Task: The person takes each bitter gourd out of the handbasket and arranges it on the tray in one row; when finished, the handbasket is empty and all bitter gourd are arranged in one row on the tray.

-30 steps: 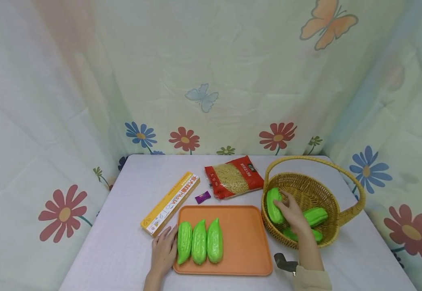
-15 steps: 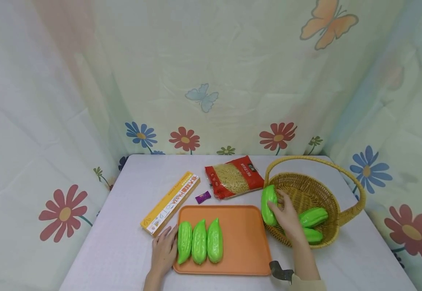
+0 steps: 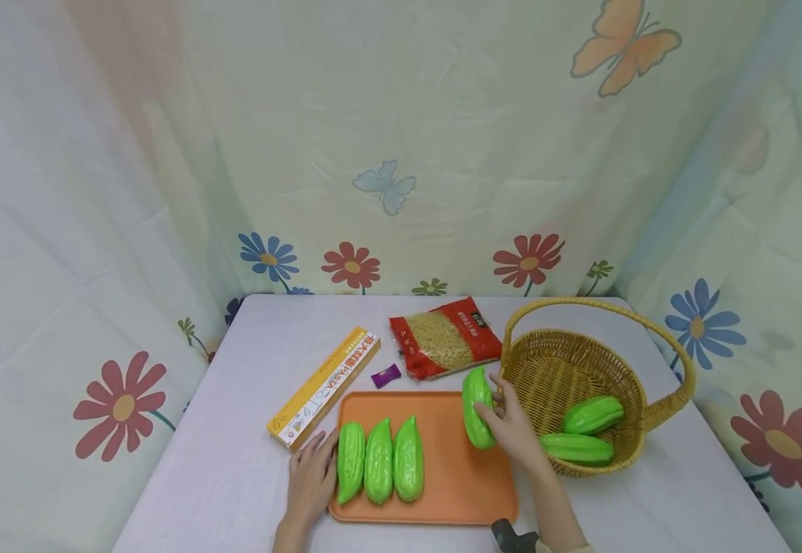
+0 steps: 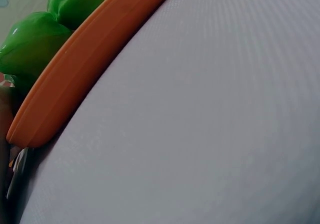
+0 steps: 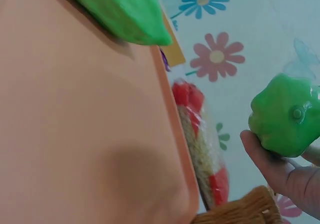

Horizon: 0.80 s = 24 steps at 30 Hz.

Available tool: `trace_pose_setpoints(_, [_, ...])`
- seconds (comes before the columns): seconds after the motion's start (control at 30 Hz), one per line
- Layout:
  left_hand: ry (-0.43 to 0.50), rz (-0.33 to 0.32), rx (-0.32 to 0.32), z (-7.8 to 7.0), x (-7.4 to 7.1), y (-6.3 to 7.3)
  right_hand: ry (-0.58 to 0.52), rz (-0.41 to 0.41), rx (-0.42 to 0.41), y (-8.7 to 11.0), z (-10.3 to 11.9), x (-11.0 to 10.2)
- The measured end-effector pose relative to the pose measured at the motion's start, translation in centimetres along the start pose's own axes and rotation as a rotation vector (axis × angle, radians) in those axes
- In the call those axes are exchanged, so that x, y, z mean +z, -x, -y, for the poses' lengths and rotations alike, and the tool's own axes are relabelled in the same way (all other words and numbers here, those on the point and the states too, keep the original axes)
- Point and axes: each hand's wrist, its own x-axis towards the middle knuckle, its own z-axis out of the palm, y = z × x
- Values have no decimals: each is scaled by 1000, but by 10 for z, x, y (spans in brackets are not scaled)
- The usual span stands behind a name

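My right hand (image 3: 514,432) grips a green bitter melon (image 3: 476,408) above the right part of the orange tray (image 3: 456,491). In the right wrist view the thumb and fingers hold this bitter melon (image 5: 286,115) by its sides, its end towards the camera. On the tray's left half, three more bitter melons (image 3: 379,461) lie side by side. My left hand (image 3: 313,476) rests against the tray's left edge, its fingers extended beside the leftmost bitter melon. The left wrist view shows the tray's orange side (image 4: 75,74), with most of that hand out of sight.
A wicker basket (image 3: 629,384) with a tall handle stands right of the tray, holding two bitter melons (image 3: 592,415). Behind the tray lie a red pasta bag (image 3: 442,338) and a small purple packet (image 3: 386,375). A long yellow-and-white pasta box (image 3: 325,388) lies at the left.
My right hand has lifted one bitter melon out of the basket and carried it left over the tray. The left hand has stayed in place.
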Motion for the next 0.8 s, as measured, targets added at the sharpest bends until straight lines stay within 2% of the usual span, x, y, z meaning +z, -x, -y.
trace_pose_setpoints(0.17, [11,0,-5,-1,-1,-1,7,0,16,5,-4,15])
trace_pose_setpoints(0.8, [7,-13,4,-1,0,0,193,36,59,18,-22,57])
